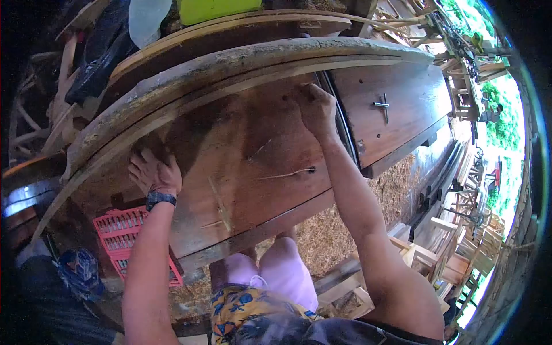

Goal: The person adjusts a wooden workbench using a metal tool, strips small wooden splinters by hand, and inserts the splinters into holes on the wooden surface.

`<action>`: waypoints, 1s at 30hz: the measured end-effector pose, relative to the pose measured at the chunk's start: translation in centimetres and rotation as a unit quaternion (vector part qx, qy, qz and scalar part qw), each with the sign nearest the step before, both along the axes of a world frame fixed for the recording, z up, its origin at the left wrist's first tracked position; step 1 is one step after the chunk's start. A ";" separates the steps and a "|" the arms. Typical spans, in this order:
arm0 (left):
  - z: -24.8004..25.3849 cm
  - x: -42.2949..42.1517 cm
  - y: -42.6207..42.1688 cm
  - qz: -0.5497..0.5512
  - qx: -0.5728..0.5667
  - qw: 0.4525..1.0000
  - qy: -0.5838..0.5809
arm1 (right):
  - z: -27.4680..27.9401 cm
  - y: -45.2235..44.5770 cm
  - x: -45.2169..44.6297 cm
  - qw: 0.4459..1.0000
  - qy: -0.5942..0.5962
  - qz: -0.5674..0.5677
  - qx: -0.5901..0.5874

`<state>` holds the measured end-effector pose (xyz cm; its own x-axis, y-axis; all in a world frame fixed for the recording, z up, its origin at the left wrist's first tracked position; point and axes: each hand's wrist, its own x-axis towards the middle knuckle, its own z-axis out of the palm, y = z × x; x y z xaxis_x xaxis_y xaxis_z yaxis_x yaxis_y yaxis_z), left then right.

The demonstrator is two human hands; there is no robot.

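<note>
My left hand (156,173) lies on the dark wooden panel (276,144) at the left, its fingers spread, a watch (160,199) on the wrist. Below that wrist is a red case (118,227) with rows of small bits, partly covered by my forearm. Near the panel's far right part, my right hand (316,106) has its fingers curled together by a small hole; what they hold, if anything, is hidden. To its right, past a dark gap, a T-shaped metal tool (382,106) rests on a second panel (397,123).
A long curved rough-edged plank (230,56) runs along the far side. Behind it is a lime-green container (215,8). Blue bundled material (80,273) is at lower left. Wood shavings (322,236) cover the ground, with wooden frames (454,259) at the right.
</note>
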<state>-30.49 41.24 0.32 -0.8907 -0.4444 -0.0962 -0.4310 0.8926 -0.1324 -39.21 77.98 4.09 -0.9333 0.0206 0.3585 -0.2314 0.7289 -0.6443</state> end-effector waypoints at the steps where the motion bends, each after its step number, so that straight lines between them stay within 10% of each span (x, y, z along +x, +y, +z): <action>1: 0.6 -0.1 0.2 0.003 0.000 1.000 -0.009 | 0.0 -0.2 0.0 1.000 0.003 0.000 -0.006; 30: 0.9 -0.3 0.2 0.020 0.037 0.997 -0.064 | 0.4 -0.7 0.3 0.998 -0.041 0.041 0.028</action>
